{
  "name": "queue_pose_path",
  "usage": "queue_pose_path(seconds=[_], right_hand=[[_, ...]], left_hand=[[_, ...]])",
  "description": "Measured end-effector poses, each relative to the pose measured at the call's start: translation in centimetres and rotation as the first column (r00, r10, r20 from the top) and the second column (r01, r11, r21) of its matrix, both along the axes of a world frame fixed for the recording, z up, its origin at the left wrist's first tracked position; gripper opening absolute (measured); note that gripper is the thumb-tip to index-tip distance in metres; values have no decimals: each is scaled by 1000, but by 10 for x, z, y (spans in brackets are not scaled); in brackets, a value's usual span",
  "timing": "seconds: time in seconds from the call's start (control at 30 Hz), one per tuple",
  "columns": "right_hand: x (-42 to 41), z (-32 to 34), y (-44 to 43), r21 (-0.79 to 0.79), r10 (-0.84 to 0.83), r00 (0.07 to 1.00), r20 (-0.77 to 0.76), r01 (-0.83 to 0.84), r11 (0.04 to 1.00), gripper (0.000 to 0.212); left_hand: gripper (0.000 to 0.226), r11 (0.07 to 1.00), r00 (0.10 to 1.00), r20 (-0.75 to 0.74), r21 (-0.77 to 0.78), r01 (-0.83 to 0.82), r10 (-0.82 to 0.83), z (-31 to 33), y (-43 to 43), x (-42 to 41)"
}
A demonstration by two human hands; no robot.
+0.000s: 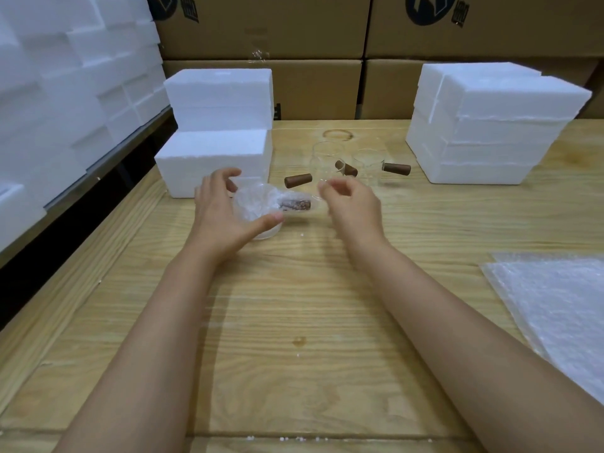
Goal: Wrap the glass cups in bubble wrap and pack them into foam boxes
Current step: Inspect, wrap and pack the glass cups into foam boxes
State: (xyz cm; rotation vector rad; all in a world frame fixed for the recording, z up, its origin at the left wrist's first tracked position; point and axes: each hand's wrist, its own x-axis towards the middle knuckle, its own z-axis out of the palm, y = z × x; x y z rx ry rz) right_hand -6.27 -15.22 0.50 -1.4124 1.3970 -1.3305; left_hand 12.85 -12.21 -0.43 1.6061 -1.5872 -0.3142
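Observation:
A glass cup wrapped in bubble wrap (258,207) lies on the wooden table (294,305), its brown handle showing through the wrap on the right. My left hand (222,214) curls round it, thumb on the near side and fingers arched over the far side. My right hand (353,204) hovers just right of the wrap's end with its fingertips drawn together; whether they pinch the clear wrap is unclear. Behind stand bare glass cups (322,161) with brown handles (297,180). A closed foam box (212,158) sits just behind my left hand.
More foam boxes are stacked at the back left (222,96) and at the right (490,125). Flat bubble wrap sheets (555,305) lie at the right edge. Foam blocks (65,93) pile up off the table on the left, with cardboard cartons (310,89) behind.

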Motion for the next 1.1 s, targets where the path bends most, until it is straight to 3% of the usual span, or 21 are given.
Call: queue_pose_path(seconds=[0.07, 0.13, 0.23, 0.33, 0.43, 0.53, 0.63, 0.77, 0.87, 0.97, 1.1], right_hand=[[-24, 11, 1, -151, -126, 992, -16, 122, 981, 11], [-53, 23, -3, -272, -287, 956, 57, 292, 917, 14], [-107, 38, -21, -354, -520, 825, 222, 565, 746, 7], [-161, 45, -48, -301, -684, 656, 318, 754, 583, 21], [-206, 45, -76, -143, -807, 515, 288, 857, 495, 38], [-233, 47, -97, 13, -808, 521, 276, 838, 545, 51], [-247, 49, -109, 96, -777, 552, 302, 794, 601, 60], [-251, 51, -113, 8, -678, 697, 234, 696, 718, 52], [-251, 54, -114, 26, -630, 691, 356, 666, 745, 47], [-253, 55, -110, 8, -606, 704, 371, 650, 760, 42], [-258, 56, -102, -5, -635, 652, 415, 700, 715, 40]], left_hand=[[94, 973, 997, 43, -225, -51, 62, 3, 3, -4], [72, 861, 988, 76, -502, -77, 133, 11, 2, -17], [42, 738, 1000, 26, -674, 28, -14, 22, -8, -68], [29, 802, 949, -138, -576, 156, -283, 26, -18, -143], [33, 897, 855, -315, -306, 318, -411, 24, -34, -208], [51, 890, 760, -499, -49, 454, -416, 31, -58, -249], [58, 863, 735, -546, 41, 504, -403, 41, -82, -269], [58, 814, 718, -537, 94, 573, -443, 53, -108, -280], [59, 780, 691, -558, 118, 614, -460, 60, -120, -284], [60, 784, 676, -581, 100, 613, -454, 63, -121, -285], [59, 799, 679, -574, 68, 597, -459, 64, -105, -278]])
